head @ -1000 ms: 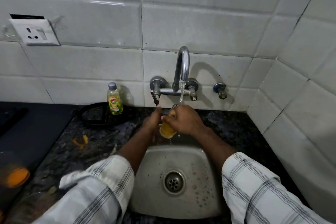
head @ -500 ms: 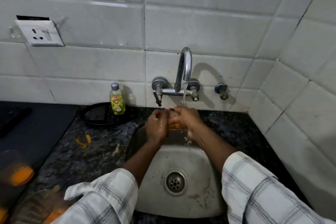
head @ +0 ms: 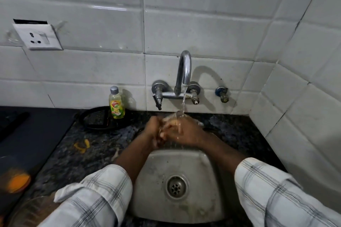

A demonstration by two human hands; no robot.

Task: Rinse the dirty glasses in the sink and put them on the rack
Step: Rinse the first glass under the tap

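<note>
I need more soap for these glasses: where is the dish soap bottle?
In the head view, the dish soap bottle stands upright left of the tap, on the counter by the tiled wall.

Glass [head: 172,117] mostly hidden between left hand [head: 153,131] and right hand [head: 184,132], only its rim showing, left hand's fingers blurred, hold unclear, orange-bottomed vessel [head: 17,183] at left edge smeared, clear bowl [head: 25,210] cut off at bottom-left corner, left sleeve [head: 96,199] and right sleeve [head: 276,195] cut by bottom edge

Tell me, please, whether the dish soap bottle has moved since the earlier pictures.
No. The dish soap bottle stands where it did on the counter, the same gap left of the tap.
</note>
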